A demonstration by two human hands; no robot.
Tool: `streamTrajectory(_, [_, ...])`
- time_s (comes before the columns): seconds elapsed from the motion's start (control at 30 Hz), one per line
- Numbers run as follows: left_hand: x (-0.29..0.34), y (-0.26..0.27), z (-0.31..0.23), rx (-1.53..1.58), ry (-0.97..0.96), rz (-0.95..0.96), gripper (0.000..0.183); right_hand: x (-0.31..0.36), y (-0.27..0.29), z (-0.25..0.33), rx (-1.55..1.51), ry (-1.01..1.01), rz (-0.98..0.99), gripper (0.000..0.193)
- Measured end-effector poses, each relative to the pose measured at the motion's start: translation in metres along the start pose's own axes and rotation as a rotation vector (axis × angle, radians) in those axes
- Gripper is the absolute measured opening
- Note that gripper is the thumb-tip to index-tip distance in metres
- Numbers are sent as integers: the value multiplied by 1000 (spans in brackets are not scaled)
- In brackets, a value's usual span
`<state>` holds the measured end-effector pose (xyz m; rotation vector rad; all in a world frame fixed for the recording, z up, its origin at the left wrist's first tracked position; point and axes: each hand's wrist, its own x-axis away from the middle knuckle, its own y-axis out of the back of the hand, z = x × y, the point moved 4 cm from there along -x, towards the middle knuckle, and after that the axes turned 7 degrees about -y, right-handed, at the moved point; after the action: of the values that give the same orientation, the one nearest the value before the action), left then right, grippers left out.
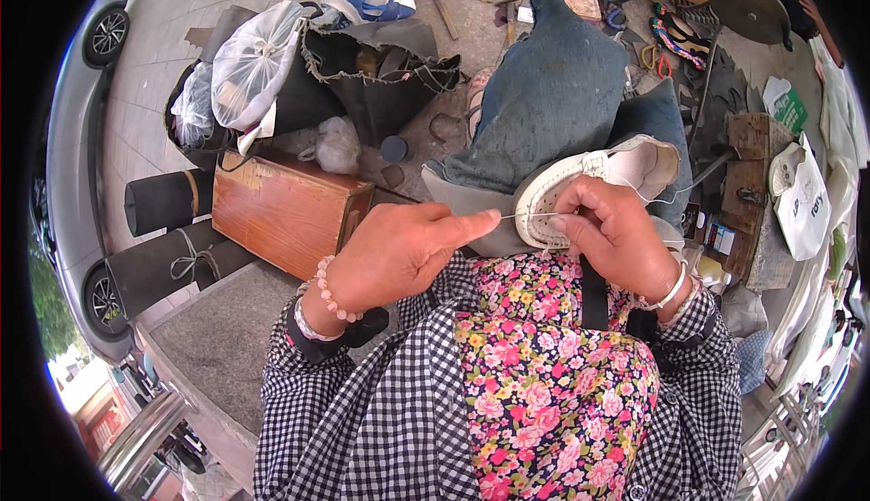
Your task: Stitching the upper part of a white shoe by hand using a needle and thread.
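A white shoe (594, 168) lies across my lap, its toe nearer the middle and a row of stitch holes along its edge. A thin white thread (530, 216) runs taut between my two hands, over the toe end of the shoe. My left hand (394, 252) is closed with the thread at its stretched index fingertip; its other fingers curl under. My right hand (616, 229) pinches the thread between thumb and fingers, close against the shoe. Another length of thread loops out beyond the shoe's right side. Whether a needle is in the fingers cannot be made out.
To the left stand a reddish wooden box (281, 207), dark rolled sheets (163, 202) and an open black bag (385, 93) next to plastic bags. A wooden crate (757, 202) stands at right. Pliers-like tools, a round metal plate (749, 10) and scraps lie far right.
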<state>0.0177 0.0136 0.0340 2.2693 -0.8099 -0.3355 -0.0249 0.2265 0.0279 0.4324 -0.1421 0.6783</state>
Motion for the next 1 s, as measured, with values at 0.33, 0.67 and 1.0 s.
streamTrajectory(0.33, [-5, 7, -15, -127, 52, 102, 48, -2, -1, -6, -297, -222, 33, 5])
streamTrajectory(0.67, [-28, 19, -47, -571, 26, 262, 45, -13, -4, -11, -338, -207, 29, 5])
streamTrajectory(1.0, [-40, 7, -57, -711, 50, 339, 48, -19, -8, -10, -333, -94, -37, 8])
